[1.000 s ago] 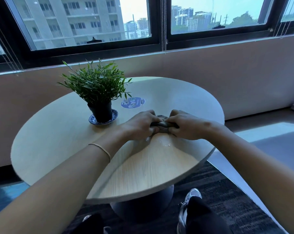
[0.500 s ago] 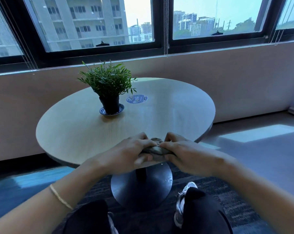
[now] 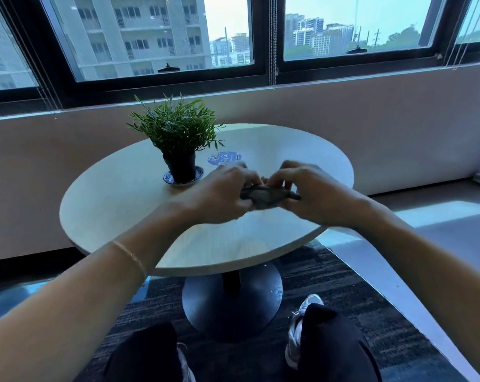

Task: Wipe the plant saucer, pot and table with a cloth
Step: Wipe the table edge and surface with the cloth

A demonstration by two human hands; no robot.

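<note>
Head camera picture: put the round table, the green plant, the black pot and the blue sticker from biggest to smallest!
1. Round pale wooden table
2. Bushy green plant
3. Small black pot and round blue sticker: about equally wide, so unranked.

The pot (image 3: 181,167) stands in its saucer (image 3: 183,178) on the tabletop (image 3: 117,199), left of the sticker (image 3: 224,158).

White lettering is noted on a round blue sticker (image 3: 224,158) stuck to the table (image 3: 123,199); too blurred to be read.
</note>
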